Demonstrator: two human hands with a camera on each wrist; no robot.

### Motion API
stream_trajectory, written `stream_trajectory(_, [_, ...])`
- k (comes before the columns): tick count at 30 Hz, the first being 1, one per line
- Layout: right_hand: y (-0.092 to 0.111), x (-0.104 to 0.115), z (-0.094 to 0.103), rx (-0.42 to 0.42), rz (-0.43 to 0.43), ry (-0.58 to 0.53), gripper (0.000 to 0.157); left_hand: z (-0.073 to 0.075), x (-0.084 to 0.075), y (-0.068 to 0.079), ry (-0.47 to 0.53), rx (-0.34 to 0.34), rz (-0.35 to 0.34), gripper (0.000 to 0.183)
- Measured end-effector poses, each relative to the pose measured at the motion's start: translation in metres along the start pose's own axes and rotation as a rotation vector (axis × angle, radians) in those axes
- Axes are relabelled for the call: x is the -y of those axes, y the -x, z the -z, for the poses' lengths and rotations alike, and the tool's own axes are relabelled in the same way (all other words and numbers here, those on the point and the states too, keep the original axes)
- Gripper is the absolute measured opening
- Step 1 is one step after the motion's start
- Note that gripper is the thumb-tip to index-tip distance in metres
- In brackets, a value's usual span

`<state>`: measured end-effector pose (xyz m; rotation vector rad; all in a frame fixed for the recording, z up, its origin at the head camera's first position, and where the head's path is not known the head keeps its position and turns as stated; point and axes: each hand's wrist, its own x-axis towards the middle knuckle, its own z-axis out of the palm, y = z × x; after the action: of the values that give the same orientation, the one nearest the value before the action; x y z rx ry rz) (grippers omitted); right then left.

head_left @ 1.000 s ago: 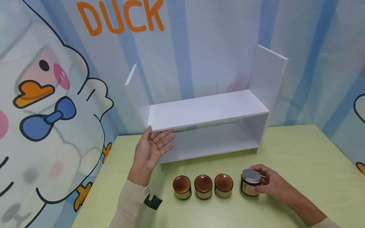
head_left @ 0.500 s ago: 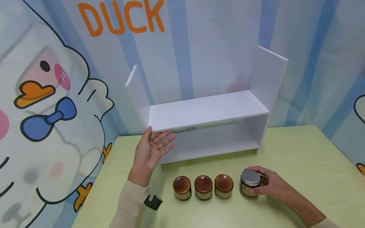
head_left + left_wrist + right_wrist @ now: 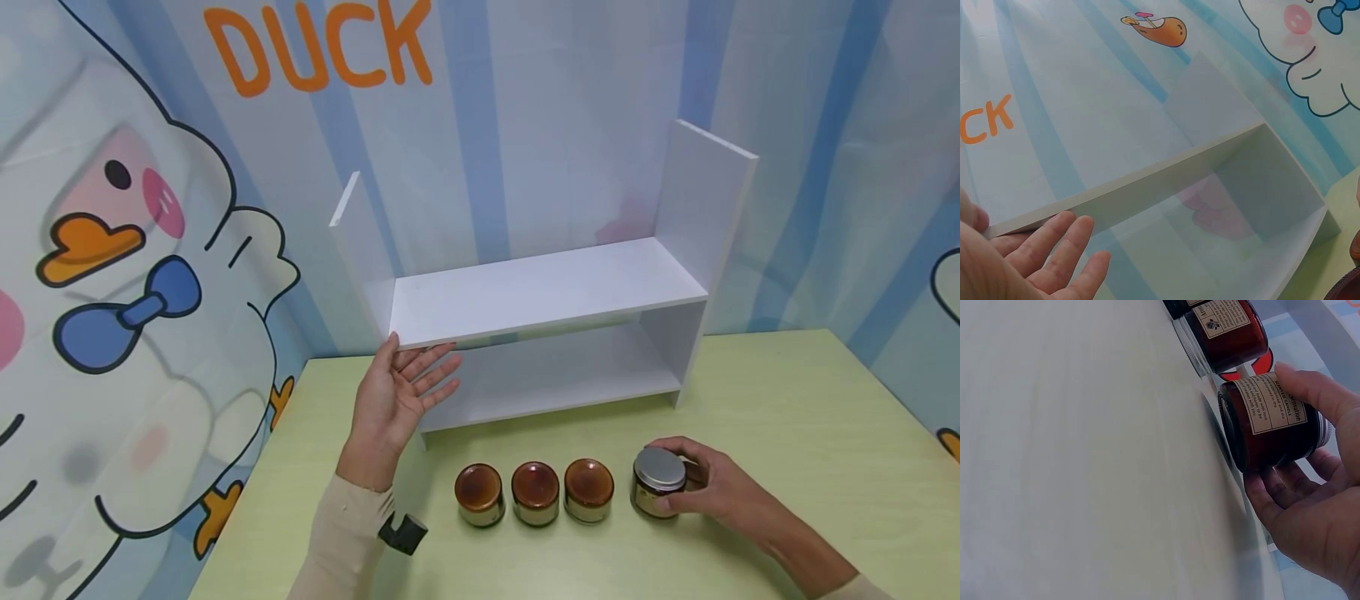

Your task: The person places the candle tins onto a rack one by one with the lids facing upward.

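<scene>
My right hand [image 3: 723, 487] grips a scented candle jar [image 3: 651, 497] of dark glass, its silver lid on top. In the right wrist view, thumb and fingers span the candle jar [image 3: 1272, 422], label showing; whether its base touches the table I cannot tell. To its left stand three more candle jars, a left one [image 3: 478, 493], a middle one [image 3: 535, 493] and a right one [image 3: 588, 490], brown glass bottoms up. My left hand [image 3: 390, 404] holds the front left corner of the white shelf's [image 3: 547, 287] upper board, thumb at the edge, other fingers spread underneath.
The shelf has two boards and tall side panels, and stands behind the jars on a pale green table [image 3: 787, 417]. A cartoon duck backdrop [image 3: 562, 108] hangs behind it. A black strap device [image 3: 403, 532] sits at the left wrist.
The right hand and its candle jar have shifted very slightly to the left since a second ago. The left hand, the shelf and the other jars stay as they were.
</scene>
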<state>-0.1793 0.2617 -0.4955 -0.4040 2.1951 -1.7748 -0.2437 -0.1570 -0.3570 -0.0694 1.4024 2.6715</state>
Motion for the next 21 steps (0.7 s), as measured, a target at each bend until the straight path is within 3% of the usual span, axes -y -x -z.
stream_trajectory(11, [0.0005, -0.0010, -0.0010, 0.006, 0.034, -0.012, 0.061, -0.0004, 0.0002, -0.0003, -0.003, 0.001, 0.001, 0.055])
stream_trajectory(21, [0.0007, 0.0004, -0.0026, -0.018, 0.014, 0.011, 0.062, -0.0002, 0.0004, -0.0001, -0.007, -0.003, -0.003, 0.055])
